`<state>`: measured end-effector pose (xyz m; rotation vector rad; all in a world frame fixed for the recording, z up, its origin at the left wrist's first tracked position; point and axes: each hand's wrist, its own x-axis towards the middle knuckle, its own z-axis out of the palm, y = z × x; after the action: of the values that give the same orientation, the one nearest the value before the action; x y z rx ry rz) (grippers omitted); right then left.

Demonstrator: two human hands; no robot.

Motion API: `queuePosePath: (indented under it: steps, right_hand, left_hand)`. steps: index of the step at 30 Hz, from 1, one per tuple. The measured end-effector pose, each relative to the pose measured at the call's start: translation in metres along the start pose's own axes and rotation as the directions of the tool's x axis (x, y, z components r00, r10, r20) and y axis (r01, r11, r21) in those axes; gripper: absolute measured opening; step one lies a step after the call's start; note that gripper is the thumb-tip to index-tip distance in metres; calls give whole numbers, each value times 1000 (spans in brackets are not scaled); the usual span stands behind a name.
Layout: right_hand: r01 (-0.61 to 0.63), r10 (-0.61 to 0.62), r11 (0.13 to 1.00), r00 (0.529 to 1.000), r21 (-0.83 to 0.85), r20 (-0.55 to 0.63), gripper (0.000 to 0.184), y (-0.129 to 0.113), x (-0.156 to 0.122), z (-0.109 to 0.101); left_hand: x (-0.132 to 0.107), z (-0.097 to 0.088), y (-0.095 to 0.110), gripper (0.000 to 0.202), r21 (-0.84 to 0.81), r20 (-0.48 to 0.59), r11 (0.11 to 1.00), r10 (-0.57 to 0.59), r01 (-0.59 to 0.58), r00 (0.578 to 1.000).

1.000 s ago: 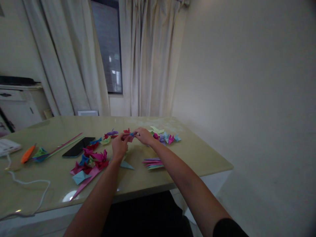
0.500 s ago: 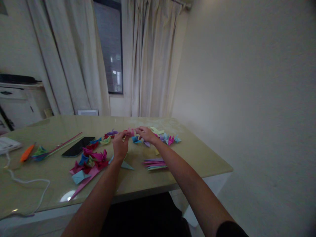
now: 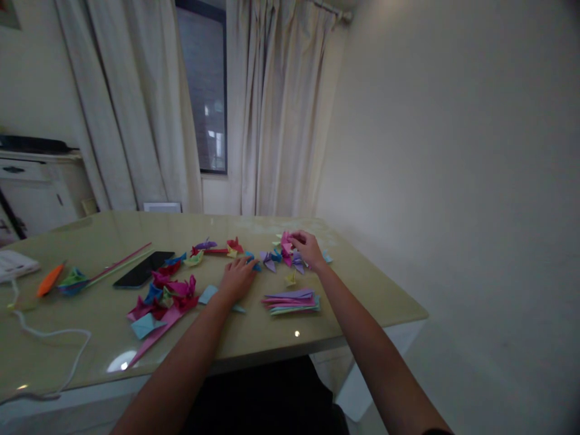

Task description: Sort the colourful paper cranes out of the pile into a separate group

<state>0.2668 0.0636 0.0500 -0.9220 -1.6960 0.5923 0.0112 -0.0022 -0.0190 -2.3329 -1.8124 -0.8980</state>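
- The table is pale and glossy, strewn with folded paper; a phone lies left.
- Cream curtains flank a dark window; a pale wall stands right.
- The right hand pinches pink paper beside other folded paper.
- The left hand, loosely curled, is at blue paper; its grip cannot be told.

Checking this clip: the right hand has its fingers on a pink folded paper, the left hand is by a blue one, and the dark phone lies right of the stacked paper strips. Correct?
Not quite: the head view shows the dark phone lying left of the stacked paper strips, not right. The rest stands.
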Motion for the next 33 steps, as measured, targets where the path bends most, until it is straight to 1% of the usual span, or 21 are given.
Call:
queuePosePath:
  steps: [2,4,7,9,12,16,19,23,26,30,33]
  right_hand:
    - [-15,12,999,995,-29,-100,35,12,-20,-22]
    - [-34,22,998,983,-60,-180,38,23,-41,-38]
    - [-66,37,992,969,-109,-243,37,36,-64,-51]
    - [-85,45,986,963,-142,-265,34,42,-70,-55]
    - [-102,52,976,968,-193,-247,27,47,-71,-55]
    - [-94,57,953,989,-287,-136,13,50,-74,-49]
    - [-84,55,923,995,-375,-87,8,51,-76,-45]
    - [-89,53,874,995,-477,-89,11,53,-72,-41]
    - [-101,56,846,993,-523,-101,13,57,-66,-36]
    - [-103,53,829,993,-550,-106,13,60,-63,-34]
    - [-110,45,822,991,-559,-128,21,61,-66,-36]
  left_hand:
    - [1,4,-1,28,36,43,999,-12,10,999]
    - [2,4,-2,26,69,66,997,-32,27,997]
    - [3,2,-3,24,109,76,992,-63,55,995]
    - [3,-1,-3,25,133,68,988,-87,77,994]
    - [2,-6,-1,25,156,52,982,-115,106,992]
    - [2,-13,3,28,158,9,978,-142,139,990]
    - [3,-17,8,29,142,-45,976,-161,166,986]
    - [4,-18,13,30,110,-112,973,-192,204,975]
    - [5,-17,16,27,80,-137,973,-205,217,969]
    - [5,-18,17,25,36,-140,981,-185,191,973]
    - [5,-20,18,24,-6,-128,990,-142,143,982]
